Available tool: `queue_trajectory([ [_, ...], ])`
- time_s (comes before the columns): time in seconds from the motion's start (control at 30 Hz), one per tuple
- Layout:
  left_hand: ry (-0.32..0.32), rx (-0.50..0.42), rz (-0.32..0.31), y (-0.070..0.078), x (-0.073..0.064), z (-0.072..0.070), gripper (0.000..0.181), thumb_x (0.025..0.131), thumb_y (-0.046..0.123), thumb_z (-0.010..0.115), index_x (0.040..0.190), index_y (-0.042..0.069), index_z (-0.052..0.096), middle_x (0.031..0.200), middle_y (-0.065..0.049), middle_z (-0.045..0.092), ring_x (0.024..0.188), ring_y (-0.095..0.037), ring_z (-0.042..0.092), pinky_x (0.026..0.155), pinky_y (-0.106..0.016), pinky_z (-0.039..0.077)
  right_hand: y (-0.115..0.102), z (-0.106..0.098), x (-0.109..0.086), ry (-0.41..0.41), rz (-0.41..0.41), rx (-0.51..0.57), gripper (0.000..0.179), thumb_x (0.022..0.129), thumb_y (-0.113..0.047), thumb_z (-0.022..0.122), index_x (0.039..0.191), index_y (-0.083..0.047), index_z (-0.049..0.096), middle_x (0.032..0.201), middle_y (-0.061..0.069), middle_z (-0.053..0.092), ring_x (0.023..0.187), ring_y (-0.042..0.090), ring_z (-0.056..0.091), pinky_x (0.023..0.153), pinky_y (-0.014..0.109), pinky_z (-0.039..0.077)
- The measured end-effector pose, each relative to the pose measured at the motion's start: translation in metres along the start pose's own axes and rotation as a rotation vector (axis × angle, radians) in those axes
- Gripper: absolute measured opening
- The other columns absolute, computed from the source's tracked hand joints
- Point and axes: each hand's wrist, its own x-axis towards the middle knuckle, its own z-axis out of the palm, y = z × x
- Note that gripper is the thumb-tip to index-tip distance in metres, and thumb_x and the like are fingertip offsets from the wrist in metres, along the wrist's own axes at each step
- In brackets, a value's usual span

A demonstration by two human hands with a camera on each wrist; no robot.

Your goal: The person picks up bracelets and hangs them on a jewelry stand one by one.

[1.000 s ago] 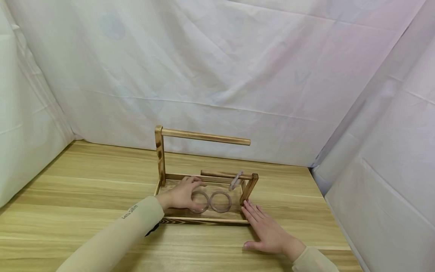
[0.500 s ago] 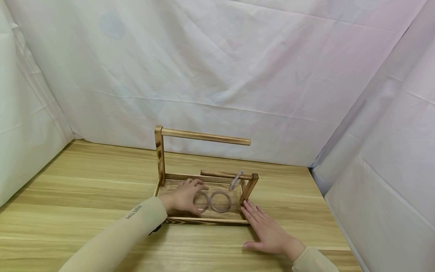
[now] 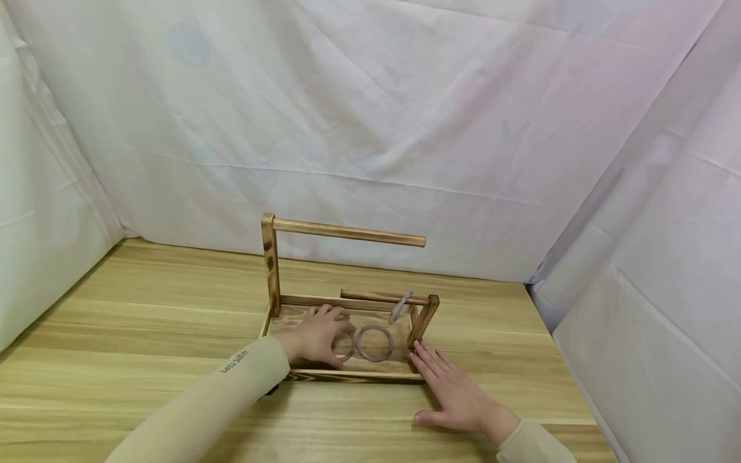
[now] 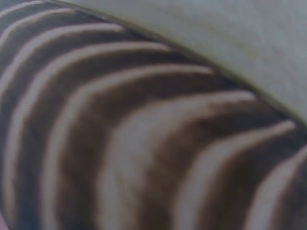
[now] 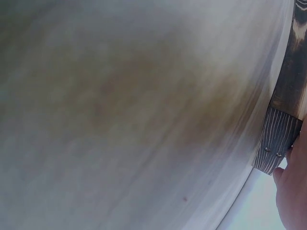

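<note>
1. Since the right hand (image 3: 454, 393) lies flat, fingers straight, against the tray (image 3: 359, 376) at its right end, sliding looks unlikely.
2. Left hand (image 3: 317, 334): grip spread, thumb and fingers astride the left ring (image 3: 352, 348); contact unclear.
3. That ring lies in the tray, just beside the right ring (image 3: 375, 359); looks light, stiff, possibly slippery, so best held across its outer rim.
4. Third ring (image 3: 395, 314) hangs on the short peg (image 3: 365, 295).

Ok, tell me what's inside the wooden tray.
In the tray lie one ring in full view and another ring beside it, partly hidden by the left hand. What else that hand covers can't be seen.
</note>
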Motion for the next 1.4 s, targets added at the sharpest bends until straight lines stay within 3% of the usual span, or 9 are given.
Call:
queue_trajectory([
  [0.23, -0.023, -0.019, -0.032, 0.001, 0.002, 0.001, 0.064, 0.070, 0.043, 0.079, 0.126, 0.020, 0.058, 0.130, -0.005, 0.048, 0.119, -0.028, 0.045, 0.098, -0.050, 0.040, 0.000, 0.000, 0.001, 0.014, -0.013, 0.010, 0.094, 0.079, -0.062, 0.059, 0.143, 0.002, 0.032, 0.151, 0.020, 0.028, 0.137, 0.035, 0.031, 0.117, 0.020, -0.006],
  [0.47, -0.031, -0.057, -0.026, 0.003, 0.004, -0.003, 0.057, 0.073, 0.030, 0.077, 0.124, 0.014, 0.059, 0.116, -0.007, 0.051, 0.099, -0.021, 0.045, 0.084, -0.041, 0.045, 0.000, 0.000, 0.001, 0.001, -0.004, 0.014, 0.094, 0.079, -0.063, 0.059, 0.143, 0.001, 0.032, 0.151, 0.019, 0.028, 0.138, 0.034, 0.030, 0.117, 0.019, -0.007],
  [0.67, -0.005, -0.120, -0.009, 0.003, 0.003, -0.006, 0.058, 0.070, 0.025, 0.078, 0.123, 0.011, 0.058, 0.115, -0.010, 0.051, 0.100, -0.023, 0.044, 0.079, -0.039, 0.046, 0.000, 0.000, 0.001, -0.009, 0.003, 0.009, 0.094, 0.080, -0.063, 0.058, 0.144, 0.000, 0.032, 0.152, 0.018, 0.028, 0.138, 0.032, 0.030, 0.117, 0.018, -0.007],
  [0.8, 0.006, -0.187, -0.034, 0.001, 0.003, -0.007, 0.063, 0.068, 0.025, 0.078, 0.126, 0.011, 0.056, 0.117, -0.010, 0.050, 0.100, -0.022, 0.044, 0.076, -0.037, 0.047, 0.000, 0.000, 0.002, -0.011, 0.003, 0.000, 0.093, 0.080, -0.064, 0.057, 0.143, 0.000, 0.033, 0.151, 0.018, 0.029, 0.138, 0.032, 0.030, 0.116, 0.018, -0.007],
  [1.07, 0.050, -0.322, -0.085, -0.001, 0.002, -0.010, 0.061, 0.072, 0.027, 0.075, 0.127, 0.013, 0.055, 0.128, -0.014, 0.045, 0.116, -0.031, 0.046, 0.087, -0.045, 0.048, 0.000, 0.001, 0.001, -0.019, 0.007, 0.020, 0.092, 0.081, -0.063, 0.056, 0.144, 0.000, 0.032, 0.152, 0.018, 0.028, 0.139, 0.031, 0.029, 0.116, 0.017, -0.009],
  [1.23, 0.079, -0.373, -0.094, -0.003, 0.000, -0.010, 0.060, 0.070, 0.025, 0.077, 0.125, 0.014, 0.056, 0.127, -0.014, 0.045, 0.116, -0.031, 0.046, 0.084, -0.043, 0.049, 0.001, 0.001, 0.001, -0.015, 0.006, 0.024, 0.093, 0.080, -0.063, 0.057, 0.144, 0.000, 0.032, 0.152, 0.018, 0.028, 0.139, 0.032, 0.029, 0.116, 0.017, -0.008],
  [1.4, 0.106, -0.454, -0.109, -0.004, -0.002, -0.014, 0.053, 0.073, 0.024, 0.077, 0.122, 0.015, 0.057, 0.126, -0.011, 0.046, 0.119, -0.032, 0.045, 0.095, -0.050, 0.045, 0.001, 0.000, 0.001, -0.011, 0.003, 0.027, 0.093, 0.080, -0.062, 0.059, 0.143, 0.000, 0.033, 0.152, 0.018, 0.028, 0.139, 0.033, 0.029, 0.116, 0.017, -0.007],
])
